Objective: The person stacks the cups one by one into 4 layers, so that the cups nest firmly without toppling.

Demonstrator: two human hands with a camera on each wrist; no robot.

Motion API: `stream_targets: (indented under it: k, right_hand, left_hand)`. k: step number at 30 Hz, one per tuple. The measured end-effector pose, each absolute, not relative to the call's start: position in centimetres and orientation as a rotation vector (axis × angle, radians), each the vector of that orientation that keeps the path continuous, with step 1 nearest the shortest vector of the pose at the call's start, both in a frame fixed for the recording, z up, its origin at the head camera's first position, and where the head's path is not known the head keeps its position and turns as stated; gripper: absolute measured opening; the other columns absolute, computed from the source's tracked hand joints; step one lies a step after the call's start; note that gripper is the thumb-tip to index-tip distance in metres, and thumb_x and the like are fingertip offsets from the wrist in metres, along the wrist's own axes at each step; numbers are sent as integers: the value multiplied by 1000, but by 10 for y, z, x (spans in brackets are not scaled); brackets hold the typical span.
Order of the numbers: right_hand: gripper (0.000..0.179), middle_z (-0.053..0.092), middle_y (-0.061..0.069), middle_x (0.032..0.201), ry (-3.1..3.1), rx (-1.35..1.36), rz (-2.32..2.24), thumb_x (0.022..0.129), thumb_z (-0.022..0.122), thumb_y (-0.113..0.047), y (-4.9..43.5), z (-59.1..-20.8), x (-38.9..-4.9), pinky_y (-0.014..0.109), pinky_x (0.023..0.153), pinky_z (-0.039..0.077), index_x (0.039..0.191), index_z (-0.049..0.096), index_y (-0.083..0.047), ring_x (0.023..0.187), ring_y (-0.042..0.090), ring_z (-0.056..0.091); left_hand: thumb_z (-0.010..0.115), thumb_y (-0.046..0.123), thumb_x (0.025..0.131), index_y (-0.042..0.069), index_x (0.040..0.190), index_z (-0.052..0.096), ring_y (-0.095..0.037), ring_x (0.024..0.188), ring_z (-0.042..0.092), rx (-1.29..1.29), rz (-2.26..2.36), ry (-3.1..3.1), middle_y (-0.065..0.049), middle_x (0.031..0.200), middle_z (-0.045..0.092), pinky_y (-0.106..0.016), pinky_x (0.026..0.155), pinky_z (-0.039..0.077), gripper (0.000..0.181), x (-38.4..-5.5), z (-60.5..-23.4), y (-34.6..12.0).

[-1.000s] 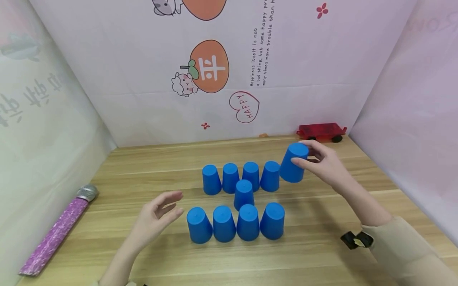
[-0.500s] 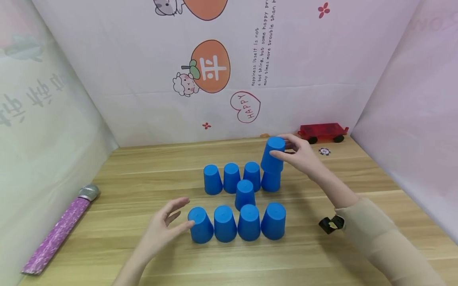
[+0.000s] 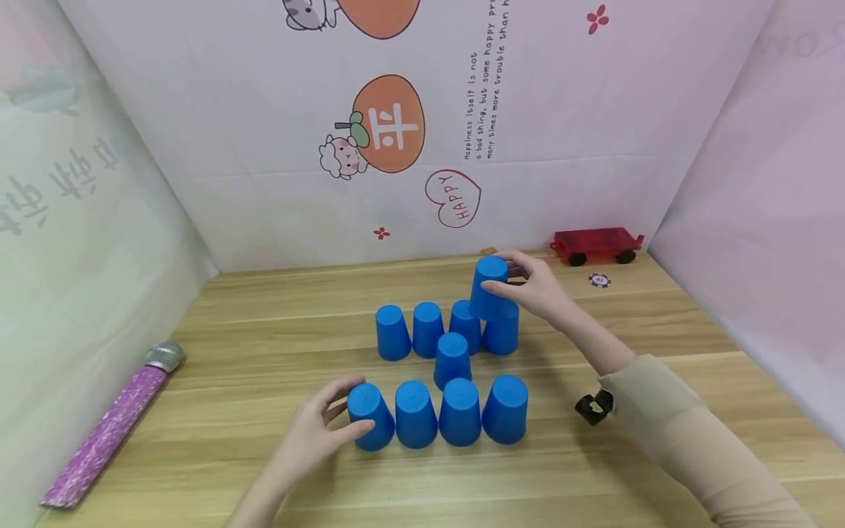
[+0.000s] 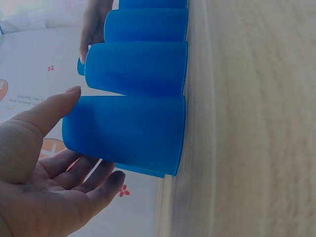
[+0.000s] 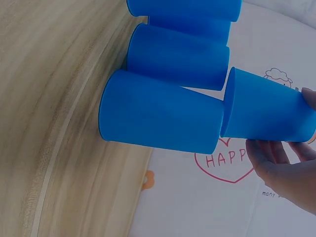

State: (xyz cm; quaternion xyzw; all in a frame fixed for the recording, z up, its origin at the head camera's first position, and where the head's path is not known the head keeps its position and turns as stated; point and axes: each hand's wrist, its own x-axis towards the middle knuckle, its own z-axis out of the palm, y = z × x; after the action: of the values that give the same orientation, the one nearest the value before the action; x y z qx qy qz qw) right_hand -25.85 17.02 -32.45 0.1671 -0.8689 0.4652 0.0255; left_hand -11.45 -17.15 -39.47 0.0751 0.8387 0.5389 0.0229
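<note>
In the head view, my right hand [image 3: 535,292] pinches an upside-down blue cup [image 3: 489,290] between thumb and fingers. That cup stands over the two rightmost cups of the back row, overlapping both; in the right wrist view the held cup's rim [image 5: 228,106] is right at the base of the end cup [image 5: 160,113]. My left hand [image 3: 320,425] curves round the leftmost cup [image 3: 376,429] of the front row, thumb in front and fingers behind. In the left wrist view this cup [image 4: 123,133] stands between thumb and fingers, its rim down at the table.
Several upturned blue cups form a back row [image 3: 393,334] and a front row [image 3: 416,416], with one cup [image 3: 452,363] between. A purple microphone [image 3: 108,425] lies left. A red toy wagon [image 3: 596,244] and a small poker chip [image 3: 599,280] are at the back right.
My right hand has carried its cup left from beside the back row to over its right end. My left hand has moved right, its fingers now round the leftmost front cup.
</note>
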Motion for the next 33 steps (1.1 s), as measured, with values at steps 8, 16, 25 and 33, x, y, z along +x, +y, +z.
stream_targets:
  k: [8,16,25,33]
  right_hand:
    - [52,55,16,130,-2687,531,1446,89,65,-33,169,-329,-263,57,97,45,133,48,-12,118,35,53]
    - [53,55,16,130,-2704,525,1449,89,64,-34,169,-329,-264,58,97,44,134,47,-12,119,35,52]
    - [55,54,16,131,-2726,516,1447,89,63,-36,170,-330,-264,58,98,43,135,45,-12,119,35,51]
    - [60,51,18,134,-2742,510,1453,89,64,-34,172,-331,-262,57,99,43,138,41,-10,122,37,50]
  left_hand:
    - [78,20,76,13,125,57,-29,123,52,169,1700,2573,-6,128,58,-46,99,46,53,-115,-398,-169]
    - [78,19,77,13,124,57,-28,122,53,162,1711,2562,-6,127,59,-43,99,47,52,-115,-398,-169]
    - [78,18,77,10,123,57,-26,119,55,131,1707,2564,-6,123,60,-43,100,47,52,-115,-397,-168]
    - [78,15,77,9,123,57,-26,119,55,137,1721,2561,-6,123,61,-39,98,49,52,-114,-396,-169]
